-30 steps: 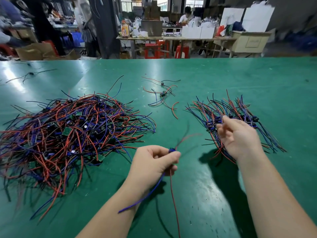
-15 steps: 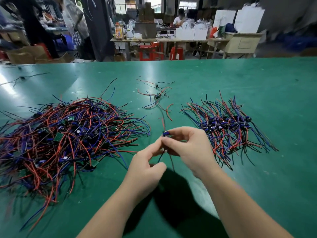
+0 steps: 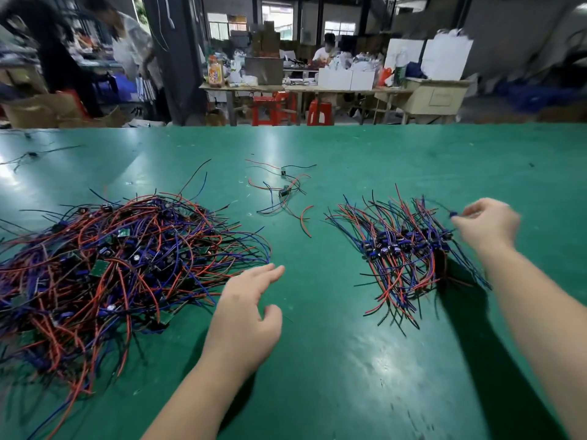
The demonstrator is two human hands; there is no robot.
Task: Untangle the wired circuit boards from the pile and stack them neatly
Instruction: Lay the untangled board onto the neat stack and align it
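Fingers (image 3: 270, 273) of left hand (image 3: 244, 315) loosely spread, holding nothing, beside pile (image 3: 120, 265) edge. Right hand (image 3: 487, 223) pinches a small blue board (image 3: 453, 213), blurred, above stack (image 3: 403, 246) on counter (image 3: 349, 360).

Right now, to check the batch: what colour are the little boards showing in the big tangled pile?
Green boards, clearest in the head view.
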